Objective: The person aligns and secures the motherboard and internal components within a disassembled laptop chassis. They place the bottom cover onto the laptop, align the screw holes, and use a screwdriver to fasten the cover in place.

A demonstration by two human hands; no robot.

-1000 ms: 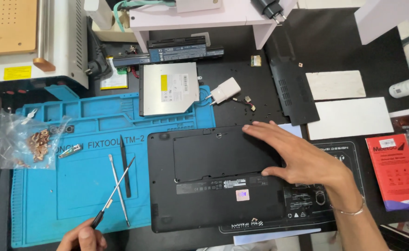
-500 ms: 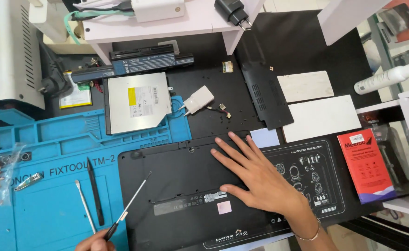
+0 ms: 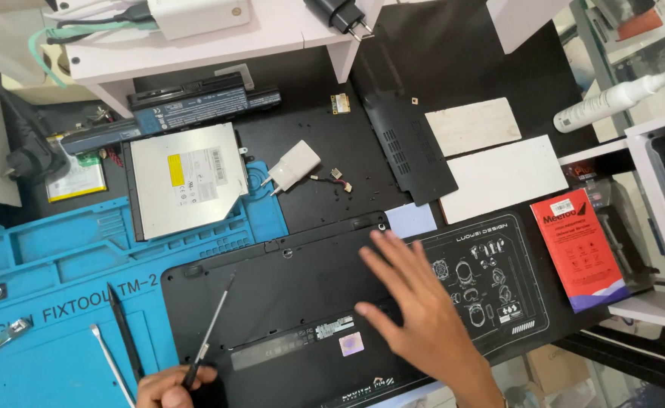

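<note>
While left hand (image 3: 168, 384) grips screwdriver (image 3: 210, 332), right hand (image 3: 422, 317) flat on laptop (image 3: 287, 302)

Red flat package (image 3: 580, 249) with blue lower corner lying at right, white label at its top. Yellow and white labels (image 3: 195, 175) sitting on silver optical drive. Small pink-white sticker (image 3: 351, 344) and white strip label (image 3: 335, 327) showing on black laptop underside. Yellow-edged packet (image 3: 75, 178) lying far left.

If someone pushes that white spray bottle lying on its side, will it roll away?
Probably. The white spray bottle is round and lies on its side, so a sideways push would likely roll it. It rests near the shelf edge, so it might drop off.
</note>
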